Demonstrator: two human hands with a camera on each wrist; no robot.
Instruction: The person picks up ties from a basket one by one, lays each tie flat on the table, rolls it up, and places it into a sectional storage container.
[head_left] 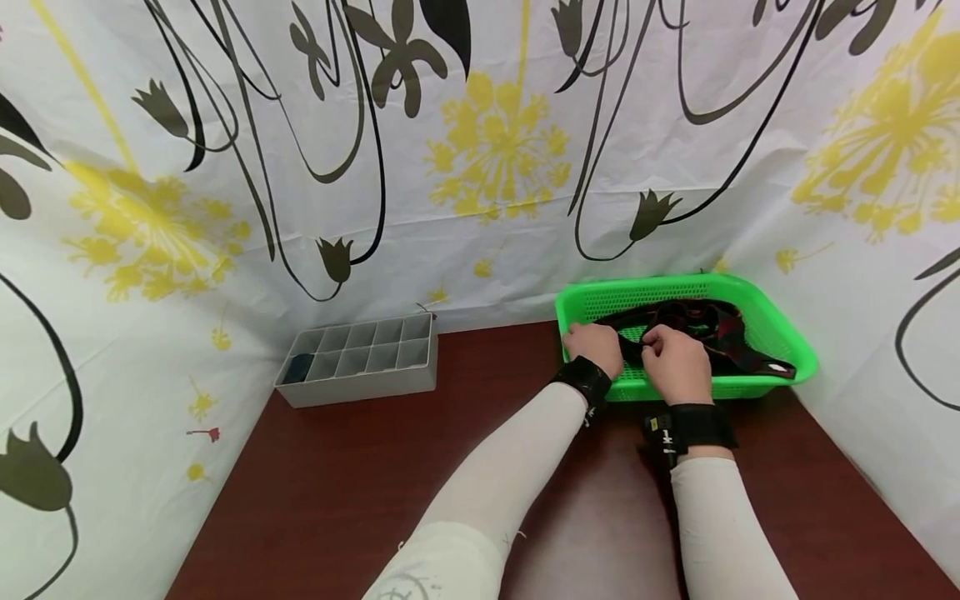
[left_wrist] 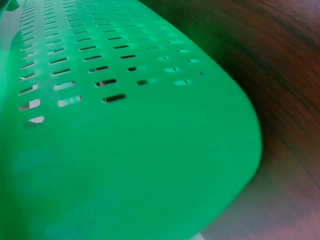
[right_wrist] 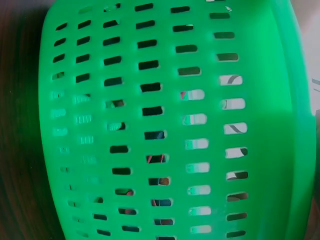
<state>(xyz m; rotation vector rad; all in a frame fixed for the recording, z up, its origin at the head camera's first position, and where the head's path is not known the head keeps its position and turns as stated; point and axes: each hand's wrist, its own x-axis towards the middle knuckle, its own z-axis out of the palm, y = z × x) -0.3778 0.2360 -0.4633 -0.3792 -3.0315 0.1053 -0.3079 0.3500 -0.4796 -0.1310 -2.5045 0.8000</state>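
A dark fabric strap with a reddish pattern (head_left: 723,333) lies in loops and folds inside a green plastic basket (head_left: 798,354). One flat end of it reaches over the basket's front right rim. My left hand (head_left: 597,347) is at the basket's left side, fingers curled on a dark stretch of the strap. Just to its right, my right hand (head_left: 681,364) pinches the same stretch between thumb and fingers. Both fingertips are partly hidden behind the hands. Each wrist view shows only the slotted outer wall of the basket (left_wrist: 150,150), with no hand in it.
A grey divided tray (head_left: 367,383) stands at the back left of the dark red-brown table (head_left: 337,492), with a dark blue item (head_left: 300,367) in one left compartment. A white patterned cloth (head_left: 465,250) hangs behind and along both sides.
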